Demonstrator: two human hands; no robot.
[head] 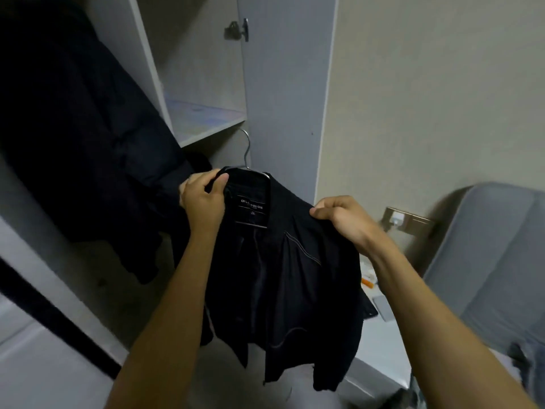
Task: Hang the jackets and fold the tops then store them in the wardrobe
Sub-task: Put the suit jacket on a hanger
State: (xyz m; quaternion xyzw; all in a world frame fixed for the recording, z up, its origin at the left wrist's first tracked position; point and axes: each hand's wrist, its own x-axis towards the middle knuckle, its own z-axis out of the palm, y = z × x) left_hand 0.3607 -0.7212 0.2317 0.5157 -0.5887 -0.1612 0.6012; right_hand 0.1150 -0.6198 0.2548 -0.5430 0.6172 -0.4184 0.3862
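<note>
The jacket (283, 276) hangs at the centre of the view, held up in front of the open wardrobe (206, 119), which fills the ten-to-twelve o'clock side. The left hand (203, 199) grips the collar beside the label, fingers and thumb curled into the cloth. The right hand (342, 219) pinches the shoulder seam at about three o'clock of the collar. A hanger (250, 160) sits inside the neck, its hook rising toward twelve o'clock. I'd say both hands hold the shoulders spread so the cloth settles squarely over the hanger arms before it goes on a rail.

Another dark coat (73, 128) already hangs inside the wardrobe at nine to ten o'clock, which suggests the rail is up there, though the rail itself is out of sight. A bare shelf (206, 122) sits at eleven o'clock.

Most of the hanger is buried in the jacket; only hook and neck bar show. The label's lettering is too blurred to read. At four o'clock a grey chair (486, 261) and small items on a white surface are smeared and hard to name.
</note>
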